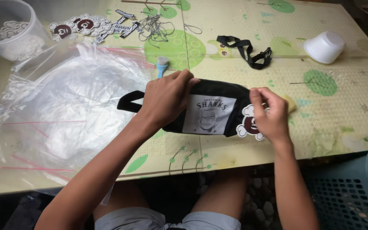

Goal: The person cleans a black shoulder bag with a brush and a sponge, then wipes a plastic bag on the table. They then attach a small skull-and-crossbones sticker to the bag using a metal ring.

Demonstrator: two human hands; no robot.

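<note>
Fingers of the left hand [167,97] curl over the top edge of a black pouch [218,96] on the table [346,98]; right hand [270,113] fingers pinch a skull-shaped patch [247,123] at its end.

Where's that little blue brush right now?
In the head view the blue brush lies on the mat left of centre, just beyond the left hand and the black pouch, beside the clear plastic bags.

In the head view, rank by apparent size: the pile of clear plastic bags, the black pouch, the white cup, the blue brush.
1. Clear plastic bags, by far the largest.
2. Black pouch, under the left hand.
3. White cup, lying tipped.
4. Blue brush, though partly hidden behind the hand.
</note>
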